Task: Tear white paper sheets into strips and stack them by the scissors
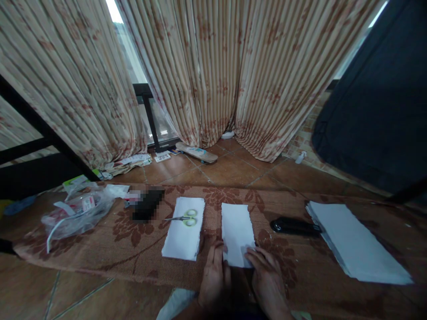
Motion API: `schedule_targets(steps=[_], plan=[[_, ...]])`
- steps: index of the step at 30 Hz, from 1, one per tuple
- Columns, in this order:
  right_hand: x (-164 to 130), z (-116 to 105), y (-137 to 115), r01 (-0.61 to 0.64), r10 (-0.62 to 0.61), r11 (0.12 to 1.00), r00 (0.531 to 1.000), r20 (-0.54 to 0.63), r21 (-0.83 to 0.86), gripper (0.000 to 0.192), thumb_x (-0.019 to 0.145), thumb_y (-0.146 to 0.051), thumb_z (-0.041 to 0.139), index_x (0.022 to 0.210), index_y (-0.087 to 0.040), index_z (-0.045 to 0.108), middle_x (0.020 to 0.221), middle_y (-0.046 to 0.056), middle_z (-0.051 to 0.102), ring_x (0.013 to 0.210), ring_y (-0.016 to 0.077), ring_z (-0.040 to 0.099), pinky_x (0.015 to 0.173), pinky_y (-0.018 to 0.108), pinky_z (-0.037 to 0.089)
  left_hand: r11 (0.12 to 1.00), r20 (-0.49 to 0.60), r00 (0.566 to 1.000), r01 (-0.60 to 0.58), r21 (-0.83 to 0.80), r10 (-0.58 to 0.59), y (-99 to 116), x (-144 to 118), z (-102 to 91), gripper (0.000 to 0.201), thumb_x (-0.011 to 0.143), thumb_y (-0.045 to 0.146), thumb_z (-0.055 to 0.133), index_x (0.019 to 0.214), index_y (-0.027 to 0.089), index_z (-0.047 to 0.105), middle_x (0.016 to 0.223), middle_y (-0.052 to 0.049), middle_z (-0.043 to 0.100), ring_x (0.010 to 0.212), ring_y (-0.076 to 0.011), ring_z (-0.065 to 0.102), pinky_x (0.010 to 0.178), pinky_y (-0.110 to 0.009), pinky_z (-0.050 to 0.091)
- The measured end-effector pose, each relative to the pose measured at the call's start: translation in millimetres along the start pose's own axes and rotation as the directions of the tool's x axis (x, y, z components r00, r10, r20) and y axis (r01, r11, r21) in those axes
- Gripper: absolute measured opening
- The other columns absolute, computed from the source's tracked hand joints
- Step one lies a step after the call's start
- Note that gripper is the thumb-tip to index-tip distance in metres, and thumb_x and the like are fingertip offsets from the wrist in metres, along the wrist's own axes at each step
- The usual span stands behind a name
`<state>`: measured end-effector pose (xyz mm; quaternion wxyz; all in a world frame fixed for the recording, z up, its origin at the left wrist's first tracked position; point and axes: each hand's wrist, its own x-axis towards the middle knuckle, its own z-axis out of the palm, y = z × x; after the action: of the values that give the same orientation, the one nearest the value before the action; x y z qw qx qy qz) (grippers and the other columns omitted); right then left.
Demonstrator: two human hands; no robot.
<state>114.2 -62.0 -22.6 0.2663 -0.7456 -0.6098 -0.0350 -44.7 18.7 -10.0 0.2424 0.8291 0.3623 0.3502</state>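
A white paper strip [237, 226] with uneven edges lies upright before me on the brown patterned cloth. My left hand [214, 275] is closed at its lower left edge, the fingers bent together against the paper. On the lower right edge, my right hand [267, 275] is closed too, with fingertips pressed on the paper; its thumb is hidden. To the left lies a stack of similar white strips [180, 244], and scissors [188, 218] with pale green handles rest on it, blades pointing left.
A long glossy black object [293, 226] lies to the right, touching a stack of larger white sheets [363, 244]. Farther left are a pixelated dark object [148, 204] and a clear plastic bag [80, 218]. Beyond the cloth-covered surface [133, 262], a skateboard [196, 152] lies on the tiles below curtains.
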Motion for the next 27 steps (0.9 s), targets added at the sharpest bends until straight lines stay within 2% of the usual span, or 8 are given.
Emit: schedule_targets(steps=[3,5,9,13,18,22,24,27], plan=[[0.4,-1.2,-1.2,-0.008,0.008,1.0,1.0,0.003,-0.003,0.045,0.076,-0.002,0.041,0.101,-0.026,0.069,0.113,-0.001,0.069,0.109,0.0231,0.055,0.091,0.039,0.041,0.994,-0.045,0.995,0.088,-0.063,-0.091,2.7,2.9,-5.2,0.038,0.086,0.006,0.035,0.12,0.016,0.046,0.118,-0.012,0.055,0.113,-0.0197,0.054,0.096,-0.037,0.048],[0.7,-2.1,-2.1,-0.01,0.01,1.0,1.0,0.005,-0.014,0.045,0.075,-0.002,0.041,0.101,-0.025,0.07,0.113,0.0,0.069,0.11,0.0233,0.054,0.091,0.039,0.041,0.998,-0.019,0.998,0.056,-0.01,-0.056,4.1,3.0,-6.2,0.041,0.088,0.01,0.038,0.128,0.016,0.043,0.127,-0.013,0.051,0.12,-0.0216,0.049,0.1,-0.04,0.045],[1.3,-4.5,-4.2,-0.016,0.017,0.999,0.999,0.027,-0.032,0.044,0.076,-0.002,0.042,0.102,-0.023,0.07,0.113,0.001,0.069,0.11,0.0231,0.055,0.092,0.039,0.04,0.969,0.242,0.954,-0.214,0.123,0.18,7.5,2.0,-5.0,0.046,0.089,0.022,0.047,0.136,0.021,0.042,0.144,-0.009,0.041,0.134,-0.0281,0.034,0.107,-0.05,0.036],[2.0,-4.9,-3.9,0.002,-0.001,1.0,0.999,0.033,-0.026,0.042,0.074,-0.004,0.045,0.104,-0.021,0.07,0.112,0.003,0.069,0.106,0.0229,0.058,0.093,0.039,0.042,0.952,0.42,0.89,-0.262,0.157,0.175,9.8,2.0,-1.0,0.043,0.092,0.035,0.045,0.133,0.022,0.047,0.141,-0.006,0.047,0.132,-0.0286,0.038,0.108,-0.054,0.032],[6.8,-6.9,5.0,-0.025,0.023,0.999,0.995,0.099,0.024,0.046,0.073,-0.001,0.036,0.094,-0.022,0.071,0.108,0.002,0.071,0.102,0.0183,0.063,0.09,0.033,0.047,0.96,0.373,0.914,-0.232,0.156,0.16,6.8,-1.8,6.7,0.042,0.094,0.04,0.042,0.132,0.024,0.049,0.14,-0.004,0.047,0.131,-0.0257,0.039,0.11,-0.051,0.027],[21.3,-21.6,4.9,-0.105,0.109,0.994,0.973,0.206,-0.028,0.043,0.078,-0.005,0.035,0.097,-0.023,0.07,0.098,0.002,0.073,0.084,0.0181,0.069,0.078,0.031,0.052,0.959,0.359,0.918,-0.237,0.156,0.168,7.8,-4.1,5.5,0.039,0.095,0.04,0.041,0.129,0.023,0.05,0.14,-0.004,0.048,0.132,-0.0245,0.038,0.111,-0.049,0.026],[34.8,-28.5,-8.7,-0.096,0.101,0.995,0.971,0.217,-0.03,0.04,0.081,-0.009,0.037,0.101,-0.023,0.069,0.096,0.003,0.073,0.081,0.0189,0.068,0.076,0.032,0.052,0.95,0.363,0.913,-0.263,0.166,0.189,10.5,-3.0,4.1,0.04,0.094,0.04,0.043,0.129,0.022,0.05,0.139,-0.005,0.049,0.131,-0.0252,0.038,0.109,-0.048,0.029],[57.4,-26.1,-49.6,0.029,-0.044,0.995,0.986,0.164,0.097,0.033,0.084,-0.016,0.043,0.103,-0.024,0.068,0.106,0.004,0.07,0.095,0.0201,0.065,0.085,0.034,0.05,0.934,0.294,0.94,-0.251,0.255,0.172,15.4,2.2,5.4,0.041,0.09,0.041,0.052,0.126,0.022,0.052,0.131,-0.007,0.055,0.123,-0.025,0.047,0.103,-0.045,0.038]])
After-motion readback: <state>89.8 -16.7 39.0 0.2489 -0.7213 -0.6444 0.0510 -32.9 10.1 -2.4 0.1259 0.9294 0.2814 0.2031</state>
